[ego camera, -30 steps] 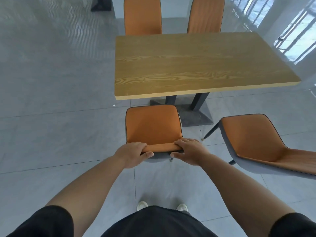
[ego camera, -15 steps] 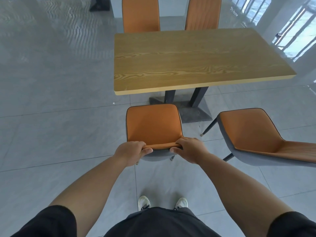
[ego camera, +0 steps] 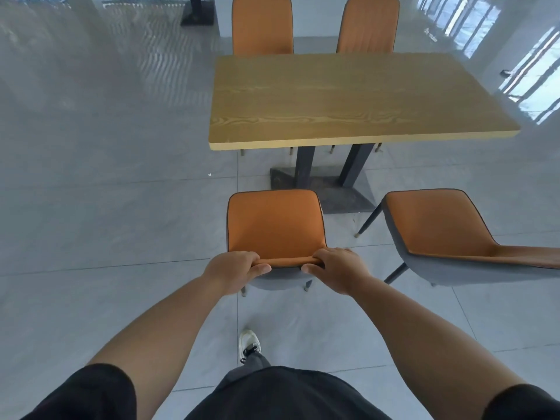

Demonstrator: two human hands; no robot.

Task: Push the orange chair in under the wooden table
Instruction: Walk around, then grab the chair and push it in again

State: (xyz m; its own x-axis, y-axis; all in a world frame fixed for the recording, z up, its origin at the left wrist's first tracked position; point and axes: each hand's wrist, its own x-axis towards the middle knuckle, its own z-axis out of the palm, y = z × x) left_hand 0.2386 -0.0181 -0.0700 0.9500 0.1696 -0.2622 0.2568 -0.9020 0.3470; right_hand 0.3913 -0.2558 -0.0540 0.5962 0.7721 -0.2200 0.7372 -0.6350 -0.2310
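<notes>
Gripping the top edge of the orange chair, left hand and right hand curl around its backrest. It stands short of the wooden table, facing the dark table base. A second chair sits just right.

The chair I hold has an orange seat, dark piping and a grey shell underneath. The wooden surface ahead is honey-yellow with darker wavy grain, on dark grey posts and base. The floor is pale grey tile with thin seams. My sleeves are black, my shoe white with dark laces.
</notes>
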